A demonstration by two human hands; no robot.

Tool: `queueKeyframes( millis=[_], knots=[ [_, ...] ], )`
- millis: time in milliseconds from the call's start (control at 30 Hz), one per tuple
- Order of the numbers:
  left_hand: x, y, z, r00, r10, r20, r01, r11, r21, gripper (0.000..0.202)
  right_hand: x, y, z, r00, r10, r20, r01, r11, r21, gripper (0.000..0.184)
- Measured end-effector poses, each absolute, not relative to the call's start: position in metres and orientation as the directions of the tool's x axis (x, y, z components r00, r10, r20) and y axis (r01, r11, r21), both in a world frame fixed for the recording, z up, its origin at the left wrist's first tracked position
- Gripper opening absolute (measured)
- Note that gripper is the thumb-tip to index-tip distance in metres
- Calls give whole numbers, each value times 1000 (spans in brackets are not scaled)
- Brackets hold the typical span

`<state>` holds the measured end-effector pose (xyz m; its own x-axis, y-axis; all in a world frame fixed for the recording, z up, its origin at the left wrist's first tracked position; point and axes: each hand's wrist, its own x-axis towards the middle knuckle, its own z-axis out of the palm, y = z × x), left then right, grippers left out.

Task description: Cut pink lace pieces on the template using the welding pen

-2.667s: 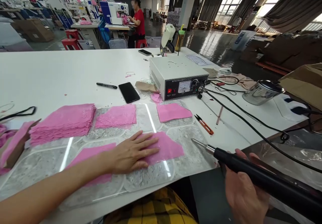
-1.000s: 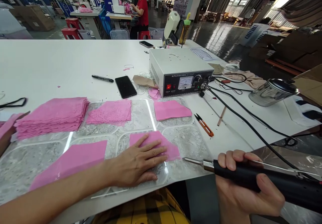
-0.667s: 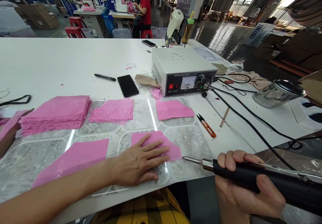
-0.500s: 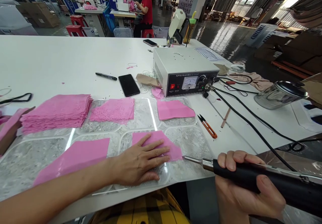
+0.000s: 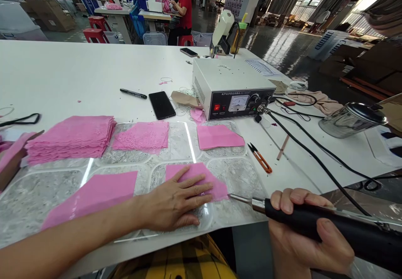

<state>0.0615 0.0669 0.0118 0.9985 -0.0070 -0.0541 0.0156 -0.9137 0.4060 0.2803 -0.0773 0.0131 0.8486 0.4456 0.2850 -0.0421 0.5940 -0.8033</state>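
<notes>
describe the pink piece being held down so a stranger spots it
On the white table, find the pale box with the meter. Nearer the camera, several pink pieces lie on a stone-patterned sheet. The wanted piece alone lies under the left hand, the black tool pointing at its right corner.

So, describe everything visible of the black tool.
The black tool has a plastic-looking cylindrical barrel, a shiny metal collar and a tapering metal tip. Gripped in the right hand, it points leftward in the picture, its tip at the corner of the pink piece under the left hand; contact is unclear. Its rear runs out of frame.
</notes>
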Motion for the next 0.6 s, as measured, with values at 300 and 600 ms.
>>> queueKeyframes(
  millis=[300, 600],
  knots=[
    [60, 67, 8, 1000, -3, -27, 9, -900, 435, 57, 279, -77, 18, 822, 467, 326, -8, 582, -813, 11],
    [39, 73, 28, 992, 107, -67, 125, -901, 414, 48, 285, -84, 14, 839, 482, 252, -51, 531, -846, 18]
  ],
)
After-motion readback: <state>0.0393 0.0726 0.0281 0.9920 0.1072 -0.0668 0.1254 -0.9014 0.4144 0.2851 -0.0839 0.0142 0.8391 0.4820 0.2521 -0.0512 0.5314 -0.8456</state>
